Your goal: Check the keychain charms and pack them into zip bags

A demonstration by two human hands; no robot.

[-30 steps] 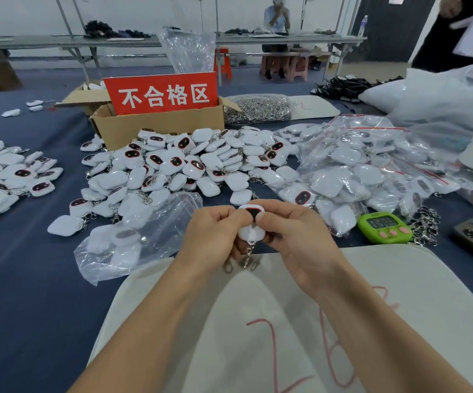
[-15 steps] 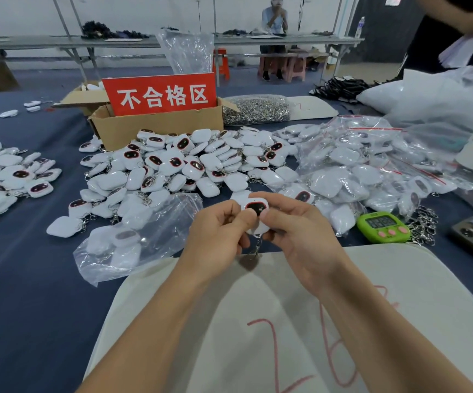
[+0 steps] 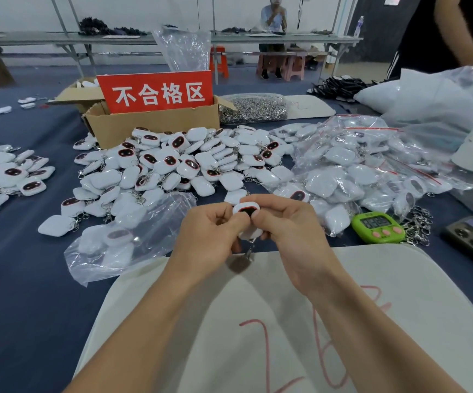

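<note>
One charm [image 3: 246,209] is pinched at frame centre by both hands. It is gripped by the left hand [image 3: 210,236] and right hand [image 3: 292,231], its clasp [image 3: 249,252] hanging below.

Angles both bare forearms in from 7 and 5 o'clock to meet just above centre. Curls the left hand [image 3: 210,236] at 9 o'clock of a small charm [image 3: 246,211], pinching its edge between thumb and forefinger. Wraps the right hand [image 3: 292,231] round it from 3 o'clock, forefinger arched over the top, thumb tip against the face. Holds both wrists roughly straight, backs of the hands upward.
</note>
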